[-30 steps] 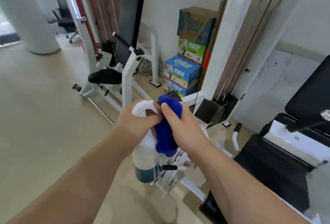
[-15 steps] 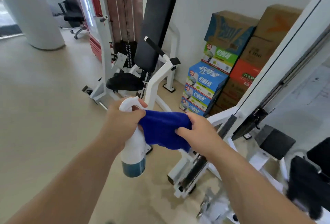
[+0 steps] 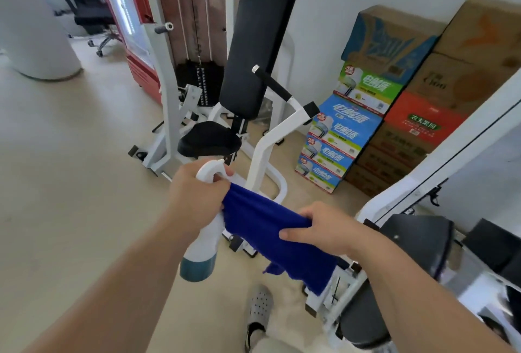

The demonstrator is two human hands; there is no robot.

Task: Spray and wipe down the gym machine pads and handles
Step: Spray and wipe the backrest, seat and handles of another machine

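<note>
My left hand grips the neck of a white spray bottle with a teal base and also pinches one end of a blue cloth. My right hand grips the other end, so the cloth stretches between both hands and hangs down at the right. Ahead stands a white gym machine with a tall black back pad, a black seat pad and a black handle. A second machine's black pad lies at lower right.
Stacked cardboard boxes line the wall on the right. A weight stack and a red cabinet stand behind the machine. A white pillar and an office chair are far left. My shoe shows below.
The view has moved closer to the machine with the tall back pad. My hands have drawn apart, spreading the blue cloth from a bunched roll into a wide stretch.
</note>
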